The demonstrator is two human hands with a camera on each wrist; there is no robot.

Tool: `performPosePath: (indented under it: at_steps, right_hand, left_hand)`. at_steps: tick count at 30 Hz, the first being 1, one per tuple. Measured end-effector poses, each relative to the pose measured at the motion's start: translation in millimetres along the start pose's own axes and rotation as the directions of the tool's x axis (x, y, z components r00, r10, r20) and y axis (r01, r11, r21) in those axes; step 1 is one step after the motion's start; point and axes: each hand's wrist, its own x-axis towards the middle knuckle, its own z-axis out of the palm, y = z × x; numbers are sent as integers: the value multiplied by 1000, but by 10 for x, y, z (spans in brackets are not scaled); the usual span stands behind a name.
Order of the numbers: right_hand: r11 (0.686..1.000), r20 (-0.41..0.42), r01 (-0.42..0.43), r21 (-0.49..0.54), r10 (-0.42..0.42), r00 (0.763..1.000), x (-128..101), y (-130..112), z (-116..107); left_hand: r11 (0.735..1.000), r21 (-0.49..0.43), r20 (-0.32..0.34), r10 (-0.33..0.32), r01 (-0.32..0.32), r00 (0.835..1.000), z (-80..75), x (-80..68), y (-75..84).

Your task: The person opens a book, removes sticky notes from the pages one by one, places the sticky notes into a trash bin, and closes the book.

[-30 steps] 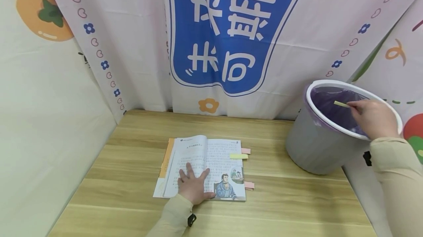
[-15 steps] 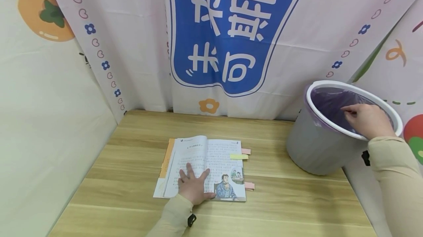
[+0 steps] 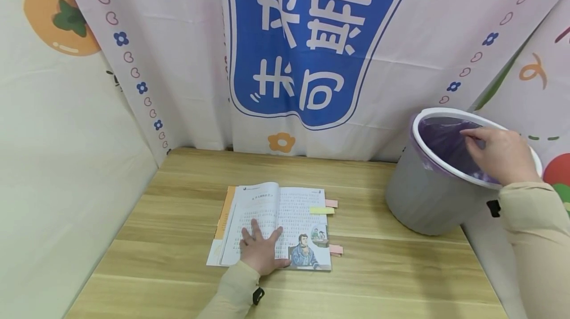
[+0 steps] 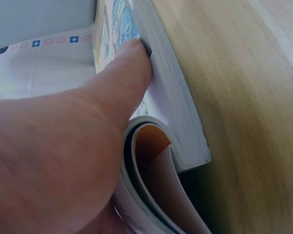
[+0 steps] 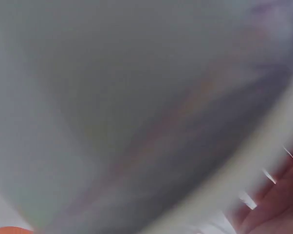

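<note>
My left hand (image 3: 260, 253) lies with fingers spread on an open book (image 3: 302, 200), pressing its left page near the lower edge. The thumb (image 4: 129, 68) reaches over to the right page, by the printed picture of a person in blue. In the left wrist view the left-hand pages curl up under my palm. My right hand (image 3: 504, 155) is over the mouth of a grey trash bin (image 3: 427, 205), thumb and forefinger apart, with no strip seen between them. The right wrist view is blurred; part of the hand (image 5: 278, 204) shows beyond the bin's rim.
A purple bag (image 3: 447, 143) lines the bin under its white rim. A yellow sticky tab (image 3: 321, 210) and pink tabs (image 3: 336, 250) stick out of the book's right side. The wooden table (image 3: 178, 210) meets a printed curtain (image 3: 196, 111) at the back.
The small yellow strip pinched in my right hand has gone from sight at the bin. That hand dipped, then rose slightly with its fingertips parted. My left hand and the book stayed put.
</note>
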Motion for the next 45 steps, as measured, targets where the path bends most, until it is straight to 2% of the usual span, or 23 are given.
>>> performPosePath:
  at_steps: [4,6,8,11,14,17,22,30,39,45]
  right_hand:
    - [1000,-78,-11,27,13,997,-9,-259,-83]
    - [998,-143,14,61,-5,990,-20,-400,-99]
    - [994,-209,64,89,-44,977,-37,-537,-91]
    - [980,-316,161,115,-118,942,-80,-720,-21]
    - [963,-367,231,140,-166,915,-146,-898,92]
    - [940,-376,306,155,-230,898,-212,-1057,232]
    - [908,-329,387,160,-320,888,-333,-1282,484]
    - [880,-207,419,223,-377,903,-606,-1495,1107]
    - [903,37,325,281,-349,936,-964,-1693,1688]
    - [918,156,268,293,-322,934,-1124,-1728,1982]
  left_hand:
    - [1000,-5,2,-1,1,1000,-5,-7,-1]
    - [1000,-6,2,-1,1,1000,-11,-11,0]
    - [1000,-5,2,-1,1,1000,-15,-15,1]
    - [1000,-5,-1,2,-2,1000,-13,-19,0]
    - [1000,-5,-7,4,-4,1000,-11,-22,-1]
    - [1000,-3,-11,5,-5,1000,-14,-27,-1]
    - [1000,-6,-8,2,-2,1000,-31,-29,2]
    - [1000,1,-3,3,-3,1000,-35,-25,17]
    - [1000,9,-2,0,0,1000,-12,-20,10]
    - [1000,17,-3,3,-3,1000,-27,-20,19]
